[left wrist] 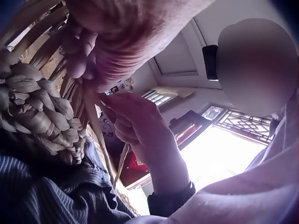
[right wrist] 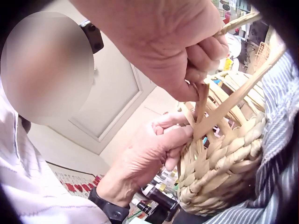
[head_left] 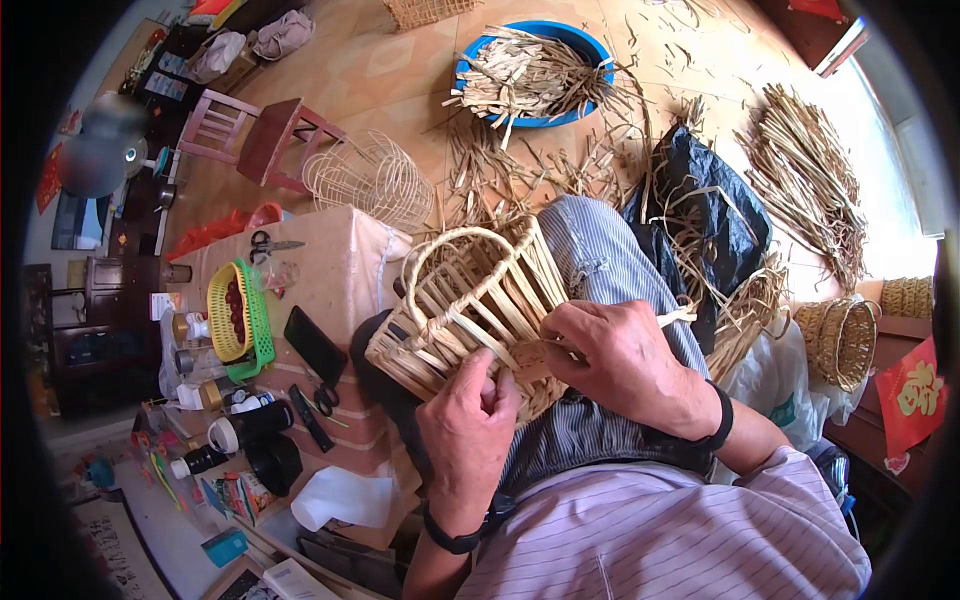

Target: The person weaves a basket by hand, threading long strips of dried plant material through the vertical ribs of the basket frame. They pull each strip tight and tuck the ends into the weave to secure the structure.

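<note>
A woven straw basket (head_left: 505, 290) with an arched, twisted handle (head_left: 412, 265) lies tilted across the person's lap. My left hand (head_left: 465, 430) is at its near side, thumb and fingers pinching the weave. Just to the right, my right hand (head_left: 635, 360) pinches a flat straw strip (right wrist: 202, 100) between thumb and fingers at the basket's wall. The right wrist view shows the two hands close together there, with another long strip (right wrist: 247, 91) slanting across the open slats. A thick braided edge (left wrist: 39, 107) shows in the left wrist view.
To the left, a cloth-covered table (head_left: 320, 250) bears scissors (head_left: 270, 246), a yellow-green basket (head_left: 240, 315) and a black phone (head_left: 314, 340). A blue tub (head_left: 535, 75) of straw stands ahead. Rightward are a black plastic bag (head_left: 710, 210) and a straw bundle (head_left: 810, 180).
</note>
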Available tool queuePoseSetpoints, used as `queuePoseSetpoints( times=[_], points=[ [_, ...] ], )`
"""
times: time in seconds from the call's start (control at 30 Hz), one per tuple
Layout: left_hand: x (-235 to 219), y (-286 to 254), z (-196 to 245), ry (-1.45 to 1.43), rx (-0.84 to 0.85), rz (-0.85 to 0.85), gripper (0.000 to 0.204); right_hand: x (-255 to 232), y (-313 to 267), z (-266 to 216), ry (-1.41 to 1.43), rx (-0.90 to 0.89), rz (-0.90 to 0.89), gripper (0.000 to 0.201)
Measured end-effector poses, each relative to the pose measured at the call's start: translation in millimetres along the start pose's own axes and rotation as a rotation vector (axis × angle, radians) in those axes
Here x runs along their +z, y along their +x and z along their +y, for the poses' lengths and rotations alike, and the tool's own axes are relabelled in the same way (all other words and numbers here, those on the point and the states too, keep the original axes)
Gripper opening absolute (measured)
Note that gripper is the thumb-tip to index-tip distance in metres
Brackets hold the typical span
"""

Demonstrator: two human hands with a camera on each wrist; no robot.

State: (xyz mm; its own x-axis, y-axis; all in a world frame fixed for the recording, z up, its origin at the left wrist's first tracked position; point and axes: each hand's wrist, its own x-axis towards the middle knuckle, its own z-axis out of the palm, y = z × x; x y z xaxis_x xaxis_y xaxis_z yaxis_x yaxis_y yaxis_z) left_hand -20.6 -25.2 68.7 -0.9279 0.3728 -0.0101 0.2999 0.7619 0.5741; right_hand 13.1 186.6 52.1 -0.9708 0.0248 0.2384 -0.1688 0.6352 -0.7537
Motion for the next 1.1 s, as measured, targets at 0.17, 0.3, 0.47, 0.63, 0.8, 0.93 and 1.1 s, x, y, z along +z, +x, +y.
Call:
queuePoseSetpoints(
  times=[0.17, 0.3, 0.47, 0.63, 0.8, 0.93, 1.1],
  points=[
    [-3, 2, 6, -0.039, -0.038, 0.002, 0.036, 4, 0, -10, -0.058, -0.006, 0.014, 0.015],
    [0, 1, 2, -0.092, -0.023, 0.032, 0.034, 6, 0, -15, -0.069, 0.002, 0.022, 0.016],
    [-2, -1, 3, -0.187, -0.056, 0.036, 0.033, 5, -2, -12, -0.035, 0.031, 0.049, 0.017],
    [1, -1, 0, -0.141, -0.005, 0.078, 0.033, 9, -3, -15, 0.001, 0.069, -0.023, 0.020],
    [3, -1, -1, -0.137, -0.006, 0.082, 0.033, 14, 3, -5, 0.191, 0.151, -0.080, 0.021],
    [6, -2, -2, -0.098, 0.030, 0.105, 0.035, 4, 4, -8, 0.414, 0.346, -0.203, 0.017],
    [6, 0, -3, -0.057, 0.078, 0.110, 0.039, 23, -5, -2, 0.429, 0.309, -0.105, 0.017]
  ],
)
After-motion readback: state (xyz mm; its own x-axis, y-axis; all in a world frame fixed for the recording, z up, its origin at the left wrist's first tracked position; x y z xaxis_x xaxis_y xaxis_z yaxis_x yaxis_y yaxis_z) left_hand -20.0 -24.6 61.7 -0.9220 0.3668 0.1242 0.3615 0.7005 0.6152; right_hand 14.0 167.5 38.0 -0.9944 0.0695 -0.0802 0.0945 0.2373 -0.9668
